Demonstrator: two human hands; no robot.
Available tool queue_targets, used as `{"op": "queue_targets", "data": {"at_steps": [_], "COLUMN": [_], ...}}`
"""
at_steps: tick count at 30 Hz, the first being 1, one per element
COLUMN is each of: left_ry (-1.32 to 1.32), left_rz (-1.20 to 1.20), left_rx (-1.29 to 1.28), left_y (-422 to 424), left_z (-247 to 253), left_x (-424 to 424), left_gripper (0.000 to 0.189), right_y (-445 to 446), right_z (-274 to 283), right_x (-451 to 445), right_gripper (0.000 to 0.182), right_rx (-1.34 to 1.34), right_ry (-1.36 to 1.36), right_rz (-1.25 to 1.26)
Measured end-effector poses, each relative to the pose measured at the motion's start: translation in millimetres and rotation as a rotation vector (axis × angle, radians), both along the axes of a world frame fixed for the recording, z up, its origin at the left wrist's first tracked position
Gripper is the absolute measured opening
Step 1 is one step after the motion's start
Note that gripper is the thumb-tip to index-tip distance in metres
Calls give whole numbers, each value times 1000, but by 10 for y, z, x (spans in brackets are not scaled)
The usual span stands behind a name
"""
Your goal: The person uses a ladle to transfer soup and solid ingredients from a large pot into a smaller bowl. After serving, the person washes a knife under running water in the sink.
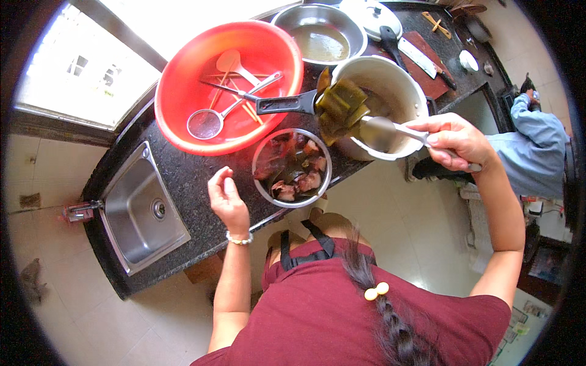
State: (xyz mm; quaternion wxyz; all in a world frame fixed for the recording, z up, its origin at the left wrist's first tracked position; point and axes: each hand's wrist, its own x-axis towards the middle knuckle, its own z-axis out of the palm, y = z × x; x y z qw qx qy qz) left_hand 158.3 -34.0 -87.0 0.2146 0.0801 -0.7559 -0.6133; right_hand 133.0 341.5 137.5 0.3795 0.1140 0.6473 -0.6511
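Note:
My right hand [451,139] grips the grey handle of a ladle [414,132], whose blurred head is over the near part of a pressure cooker pot [412,87]. Beside the ladle head, folded greenish-brown sheets that look like kelp [343,103] lie at the pot's left rim, by its black handle [286,104]. Murky liquid shows inside the pot. My left hand [229,199] is raised above the counter with loosely curled fingers and nothing in it. Just right of it, a round metal bowl [257,190] holds chunks of meat [309,181] in dark liquid.
A red plastic basin [183,132] holds a small strainer [206,124], chopsticks and a rice paddle [229,61]. Behind stands a steel basin [320,39] with liquid. A cleaver [417,57] lies on a cutting board [435,91]. The sink [132,219] is left; a person in blue [526,146] is right.

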Motion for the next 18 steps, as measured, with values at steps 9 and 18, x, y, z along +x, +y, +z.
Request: {"op": "queue_targets", "data": {"at_steps": [9,18], "left_ry": [-74,-32], "left_rz": [-80,-150], "left_rx": [83,77], "left_y": [257,303], "left_z": [-635,-635], "left_x": [165,58], "left_gripper": [36,39], "right_y": [-874,-1302], "right_z": [-954,-1621], "right_x": [357,813], "right_gripper": [48,50], "right_rx": [198,936], "right_ry": [39,1057], "right_rz": [174,185]}}
